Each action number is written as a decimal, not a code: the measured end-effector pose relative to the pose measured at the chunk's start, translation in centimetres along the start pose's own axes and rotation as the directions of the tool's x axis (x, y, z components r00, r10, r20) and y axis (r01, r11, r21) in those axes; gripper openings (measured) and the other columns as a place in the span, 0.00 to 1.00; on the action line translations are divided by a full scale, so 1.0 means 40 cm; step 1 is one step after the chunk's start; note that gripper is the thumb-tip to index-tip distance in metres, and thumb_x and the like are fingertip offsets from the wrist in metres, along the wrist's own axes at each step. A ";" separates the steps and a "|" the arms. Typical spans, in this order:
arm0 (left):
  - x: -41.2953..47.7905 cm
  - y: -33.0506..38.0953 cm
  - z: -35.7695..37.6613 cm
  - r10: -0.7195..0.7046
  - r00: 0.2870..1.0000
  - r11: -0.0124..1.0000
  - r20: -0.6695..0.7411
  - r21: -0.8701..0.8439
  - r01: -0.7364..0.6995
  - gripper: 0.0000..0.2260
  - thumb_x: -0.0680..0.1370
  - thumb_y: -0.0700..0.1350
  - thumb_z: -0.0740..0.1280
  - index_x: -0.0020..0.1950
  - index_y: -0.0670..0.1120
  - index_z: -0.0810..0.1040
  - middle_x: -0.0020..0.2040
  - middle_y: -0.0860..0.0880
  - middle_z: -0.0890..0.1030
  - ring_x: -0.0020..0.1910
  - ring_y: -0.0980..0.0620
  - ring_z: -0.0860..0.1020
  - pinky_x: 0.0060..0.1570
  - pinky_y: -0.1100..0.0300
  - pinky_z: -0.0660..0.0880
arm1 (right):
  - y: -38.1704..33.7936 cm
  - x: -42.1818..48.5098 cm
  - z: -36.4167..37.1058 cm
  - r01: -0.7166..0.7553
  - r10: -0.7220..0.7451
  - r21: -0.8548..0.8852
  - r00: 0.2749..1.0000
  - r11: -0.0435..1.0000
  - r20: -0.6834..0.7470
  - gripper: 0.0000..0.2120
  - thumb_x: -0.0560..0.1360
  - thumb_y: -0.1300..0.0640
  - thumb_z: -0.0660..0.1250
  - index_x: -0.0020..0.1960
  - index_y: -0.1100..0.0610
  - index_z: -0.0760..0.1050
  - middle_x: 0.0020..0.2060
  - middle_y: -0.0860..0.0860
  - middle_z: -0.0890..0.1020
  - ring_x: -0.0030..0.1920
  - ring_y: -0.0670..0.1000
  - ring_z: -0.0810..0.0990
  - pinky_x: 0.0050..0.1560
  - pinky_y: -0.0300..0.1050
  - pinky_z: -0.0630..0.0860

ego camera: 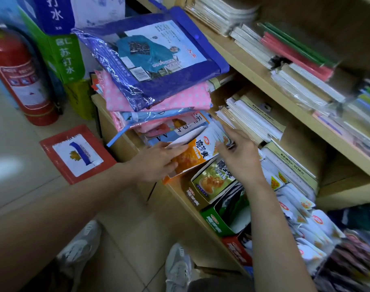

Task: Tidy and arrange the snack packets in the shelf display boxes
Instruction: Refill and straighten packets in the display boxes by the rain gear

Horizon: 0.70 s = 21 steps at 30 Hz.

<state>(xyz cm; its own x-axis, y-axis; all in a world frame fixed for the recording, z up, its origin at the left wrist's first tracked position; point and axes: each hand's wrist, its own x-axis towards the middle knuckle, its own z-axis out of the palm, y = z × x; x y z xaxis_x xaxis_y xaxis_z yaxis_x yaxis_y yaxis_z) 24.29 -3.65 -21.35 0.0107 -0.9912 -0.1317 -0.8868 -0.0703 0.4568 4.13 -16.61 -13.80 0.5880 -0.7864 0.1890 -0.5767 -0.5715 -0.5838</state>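
left hand [156, 161]: thumb laid over the top edge, fingers curled under the face of the front orange packet [192, 153]. a pinch, clamped on it. right hand [242, 159]: fingers [223, 142] reach onto the tops of the white-backed packets behind. the back of the hand faces the viewer, so cannot tell whether they grip or only press.

location: the orange packet stands tilted at the front of the orange display box [169, 179], at the left end of the lower shelf [181, 202], under a stack of bagged clothing [158, 98]. next along the shelf edge: yellow-green box [209, 186], green box [216, 223], red box [236, 249]. loose white packets [295, 209] lie heaped behind those.

handling, judged: glossy pouch, light, likely slippery and crinkly; soft in the middle, stiffer at the sealed edges. contents probably crush if squeezed. best hold looks like the top seam or both side edges, moving several together as a block so they stay upright. the box is thin card; its front lip may bend under a push.
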 end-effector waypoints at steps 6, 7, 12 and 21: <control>-0.014 0.016 -0.009 0.017 1.000 0.998 -0.010 0.066 -0.017 0.27 0.82 0.62 0.48 0.81 0.60 0.55 0.81 0.56 0.60 0.77 0.45 0.58 0.70 0.43 0.66 | -0.005 -0.013 -0.006 -0.019 0.019 0.035 1.000 0.999 -0.024 0.32 0.78 0.59 0.71 0.78 0.47 0.65 0.68 0.45 0.75 0.41 0.41 0.81 0.55 0.42 0.77; -0.017 0.022 -0.011 0.028 0.998 0.995 -0.048 0.093 -0.024 0.29 0.80 0.63 0.48 0.81 0.59 0.58 0.80 0.56 0.62 0.77 0.45 0.59 0.71 0.43 0.65 | -0.002 -0.013 -0.004 -0.018 0.021 0.041 0.997 0.999 -0.070 0.29 0.78 0.60 0.70 0.76 0.48 0.68 0.67 0.45 0.77 0.39 0.40 0.81 0.52 0.42 0.78; -0.020 0.023 -0.008 0.095 0.968 0.994 -0.231 0.064 -0.083 0.27 0.78 0.65 0.50 0.72 0.58 0.73 0.70 0.54 0.77 0.72 0.46 0.68 0.66 0.42 0.70 | 0.005 -0.001 -0.001 -0.036 0.034 -0.015 0.991 0.999 -0.133 0.17 0.80 0.61 0.68 0.68 0.55 0.78 0.59 0.52 0.84 0.41 0.42 0.79 0.51 0.41 0.77; 0.019 0.040 -0.013 0.063 0.802 0.959 -0.594 -0.187 -0.214 0.22 0.76 0.49 0.73 0.69 0.53 0.75 0.65 0.51 0.70 0.65 0.52 0.72 0.58 0.48 0.78 | 0.007 -0.018 -0.005 -0.021 0.032 0.072 0.986 0.997 -0.166 0.21 0.77 0.60 0.72 0.70 0.52 0.76 0.62 0.48 0.81 0.54 0.45 0.81 0.60 0.49 0.80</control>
<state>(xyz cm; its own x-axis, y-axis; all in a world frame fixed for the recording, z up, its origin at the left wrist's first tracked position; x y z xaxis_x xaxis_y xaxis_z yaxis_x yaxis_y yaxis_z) 23.10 -4.57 -20.26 0.2274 -0.8657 0.4460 -0.7658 0.1240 0.6310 3.44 -16.26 -13.97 0.4664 -0.8326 0.2988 -0.5462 -0.5367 -0.6431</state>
